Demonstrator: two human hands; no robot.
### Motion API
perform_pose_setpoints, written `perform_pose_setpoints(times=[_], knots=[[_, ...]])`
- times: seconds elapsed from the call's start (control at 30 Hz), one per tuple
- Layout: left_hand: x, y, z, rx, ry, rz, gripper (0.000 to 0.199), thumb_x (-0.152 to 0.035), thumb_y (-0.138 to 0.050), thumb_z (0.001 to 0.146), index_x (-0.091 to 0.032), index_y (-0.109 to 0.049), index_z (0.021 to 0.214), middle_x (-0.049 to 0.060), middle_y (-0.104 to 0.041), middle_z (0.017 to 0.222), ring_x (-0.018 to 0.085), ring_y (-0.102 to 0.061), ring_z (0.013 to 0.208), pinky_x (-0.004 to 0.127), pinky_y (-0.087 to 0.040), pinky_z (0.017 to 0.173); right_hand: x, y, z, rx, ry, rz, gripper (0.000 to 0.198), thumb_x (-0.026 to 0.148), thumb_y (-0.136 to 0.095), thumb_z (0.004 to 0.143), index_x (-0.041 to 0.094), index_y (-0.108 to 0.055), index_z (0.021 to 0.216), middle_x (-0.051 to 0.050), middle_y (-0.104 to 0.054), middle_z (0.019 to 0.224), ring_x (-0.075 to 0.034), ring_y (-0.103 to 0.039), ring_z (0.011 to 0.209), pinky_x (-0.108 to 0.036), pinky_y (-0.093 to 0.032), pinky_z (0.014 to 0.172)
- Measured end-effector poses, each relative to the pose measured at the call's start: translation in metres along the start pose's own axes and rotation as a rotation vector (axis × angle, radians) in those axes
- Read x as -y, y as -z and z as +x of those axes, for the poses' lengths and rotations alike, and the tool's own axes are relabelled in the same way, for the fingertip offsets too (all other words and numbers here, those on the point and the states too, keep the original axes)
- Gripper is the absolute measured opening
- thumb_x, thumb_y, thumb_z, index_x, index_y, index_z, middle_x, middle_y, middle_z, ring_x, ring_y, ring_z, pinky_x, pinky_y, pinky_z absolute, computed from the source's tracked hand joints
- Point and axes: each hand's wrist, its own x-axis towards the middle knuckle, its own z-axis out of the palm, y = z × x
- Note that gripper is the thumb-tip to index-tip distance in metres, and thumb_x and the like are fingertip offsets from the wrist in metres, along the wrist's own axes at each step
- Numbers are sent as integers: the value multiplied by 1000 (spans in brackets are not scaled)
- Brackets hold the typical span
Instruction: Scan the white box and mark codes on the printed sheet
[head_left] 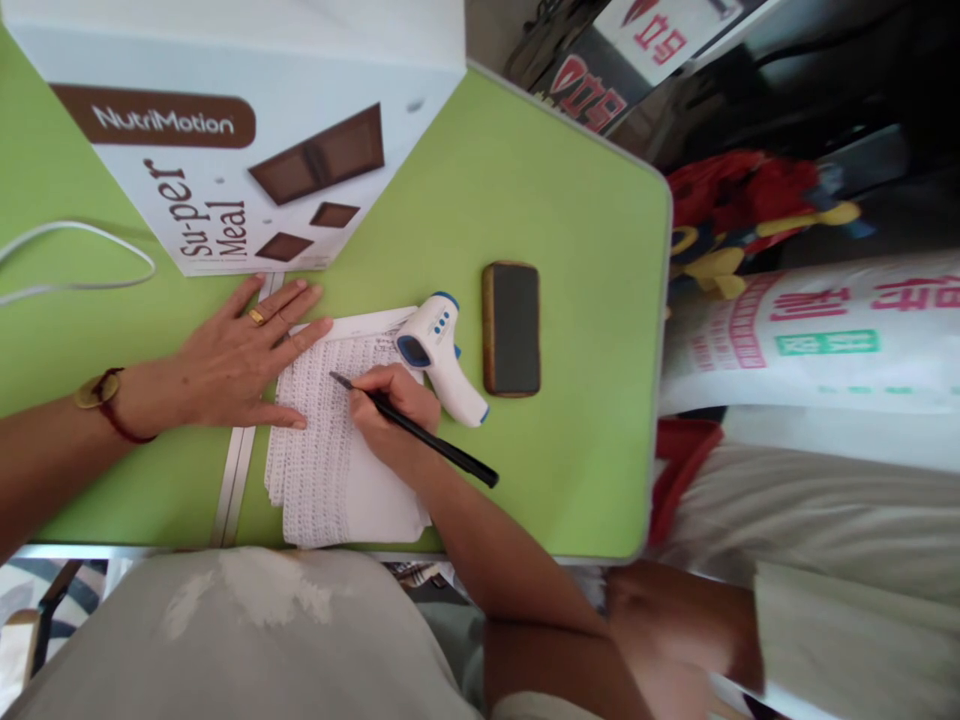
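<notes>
Already, rows of writing (pixel 317 480) cover much of the paper (pixel 379 508) under the right hand (pixel 405 395), whose fingers grip a pen (pixel 435 440); blank space lies beside them. The left hand (pixel 225 365) rests open, thumb on the paper.

On the green surface (pixel 592 300) stood a white NutriMotion box (pixel 300 60), with a white cable (pixel 97 228) lying to its left, while a dark-screened phone (pixel 514 330) lay flat near a white-and-blue handheld thermometer (pixel 450 370), and a printed white sack (pixel 847 375) showed beyond the surface's right edge.
</notes>
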Motion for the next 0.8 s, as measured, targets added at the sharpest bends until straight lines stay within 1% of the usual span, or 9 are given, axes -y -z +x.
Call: perform_pose_setpoints(times=[0.1,0.2,0.27,0.37,0.5,0.63,0.8], knots=[[0,1,0,-6,4,-28,102,-77,-60,86,-9,-34,156,29,-24,165,42,-22,156,64,-18,125,-2,0,-1,-30,13,43,9,18,-58,75,26,-60,73,7,-61,56,-11,-55,47,-24,-46,48],[0,1,0,2,4,-41,100,-76,-59,87,-9,-32,157,29,-23,166,42,-21,156,64,-17,124,-3,0,-1,17,32,80,8,19,-59,76,26,-62,76,6,-65,60,-11,-57,49,-24,-48,49],[0,1,0,10,6,-28,100,-77,-57,88,-10,-32,158,28,-22,166,41,-21,157,64,-18,124,-4,0,-1,56,37,65,8,19,-59,77,26,-63,77,5,-68,62,-11,-59,51,-24,-50,51],[0,1,0,13,0,-2,101,-79,-55,88,-9,-33,157,29,-23,166,42,-21,156,65,-20,123,-3,1,0,71,51,37,7,20,-59,77,26,-63,77,5,-69,63,-11,-61,52,-23,-50,52],[0,0,0,0,-6,-17,103,-76,-61,86,-6,-34,157,31,-24,164,43,-22,156,66,-20,124,0,2,1,69,86,16,9,19,-59,77,26,-64,77,5,-70,64,-10,-61,52,-22,-51,51],[0,0,0,-24,1,-71,101,-75,-62,86,-8,-35,157,29,-24,165,43,-23,156,65,-18,125,0,1,0,65,71,-27,9,18,-59,76,26,-63,75,6,-68,62,-11,-61,52,-24,-51,52],[0,1,0,15,2,-3,102,-78,-58,86,-9,-34,157,29,-23,166,42,-21,156,64,-19,124,-2,0,0,68,57,7,7,20,-59,74,26,-61,74,6,-64,58,-11,-58,49,-24,-49,49]])
